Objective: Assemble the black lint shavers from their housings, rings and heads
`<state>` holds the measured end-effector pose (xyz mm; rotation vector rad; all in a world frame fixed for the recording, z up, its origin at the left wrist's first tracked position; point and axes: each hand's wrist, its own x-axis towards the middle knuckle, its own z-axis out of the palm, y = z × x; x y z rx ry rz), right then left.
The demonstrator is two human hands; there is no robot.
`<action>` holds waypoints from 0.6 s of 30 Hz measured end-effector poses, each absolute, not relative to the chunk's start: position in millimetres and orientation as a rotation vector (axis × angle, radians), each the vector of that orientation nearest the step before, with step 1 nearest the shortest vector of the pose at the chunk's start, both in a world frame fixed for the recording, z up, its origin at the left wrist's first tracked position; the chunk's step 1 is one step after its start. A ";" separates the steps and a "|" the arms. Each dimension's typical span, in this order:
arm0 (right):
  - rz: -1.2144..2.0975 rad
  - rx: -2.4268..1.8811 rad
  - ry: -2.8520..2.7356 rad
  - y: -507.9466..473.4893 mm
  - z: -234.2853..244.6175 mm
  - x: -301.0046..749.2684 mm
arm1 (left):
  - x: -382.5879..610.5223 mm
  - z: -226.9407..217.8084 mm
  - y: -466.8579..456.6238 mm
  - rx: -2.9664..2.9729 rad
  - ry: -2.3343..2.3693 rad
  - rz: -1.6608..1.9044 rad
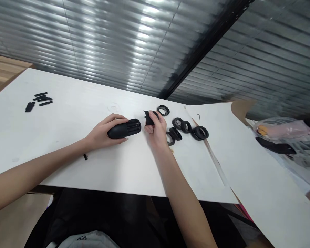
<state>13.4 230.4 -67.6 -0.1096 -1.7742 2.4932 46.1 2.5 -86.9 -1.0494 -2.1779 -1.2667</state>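
Note:
My left hand point(107, 131) is wrapped round a black, rounded, mouse-shaped body point(119, 131), holding it just over the white table. Its right end shows a glossy, open section with long grooves. A small distance to the right, my right hand point(156, 131) pinches a curved black cover point(150, 118) between thumb and fingers. The cover and the body are apart. Under my left wrist lies a small black piece point(85, 157). Beside my right hand are several black rings, among them an oval ring point(163, 110) and a thick round ring point(186, 126).
Several flat black strips point(42, 98) lie on the white table point(74, 113) at the far left. A clear round piece point(113, 107) is behind my left hand. Metal blinds point(105, 44) rise behind the table. A second white surface point(248, 162) with plastic bags point(281, 129) stands at right.

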 end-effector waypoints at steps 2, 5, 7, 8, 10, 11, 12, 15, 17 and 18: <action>2.488 -0.112 -1.767 230.0 -67.4 13.5 | 45.7 -86.8 2.7 -1.035 -2.179 -1.277; 2.490 -0.123 -1.767 229.5 -67.9 13.2 | 45.1 -86.2 3.1 -1.019 -2.181 -1.294; 2.491 -0.131 -1.769 229.3 -68.4 13.0 | 45.0 -85.9 3.3 -1.012 -2.184 -1.301; 2.488 -0.133 -1.772 229.3 -68.8 12.8 | 45.1 -85.8 3.4 -1.009 -2.187 -1.302; 2.472 -0.127 -1.791 229.5 -69.5 12.7 | 45.2 -85.8 3.6 -1.005 -2.190 -1.304; 2.454 -0.121 -1.809 229.9 -70.0 12.8 | 45.4 -86.0 3.6 -1.003 -2.191 -1.306; 2.422 -0.112 -1.837 230.4 -70.5 13.1 | 45.5 -86.2 3.7 -1.001 -2.192 -1.306; 2.204 -0.076 -1.979 232.4 -71.9 14.8 | 45.9 -87.0 3.9 -0.985 -2.200 -1.292; 1.997 -0.017 -2.068 233.5 -72.2 16.3 | 46.0 -87.7 4.0 -0.969 -2.210 -1.279; 1.912 0.021 -2.097 233.9 -72.2 16.9 | 46.0 -88.0 4.0 -0.962 -2.213 -1.277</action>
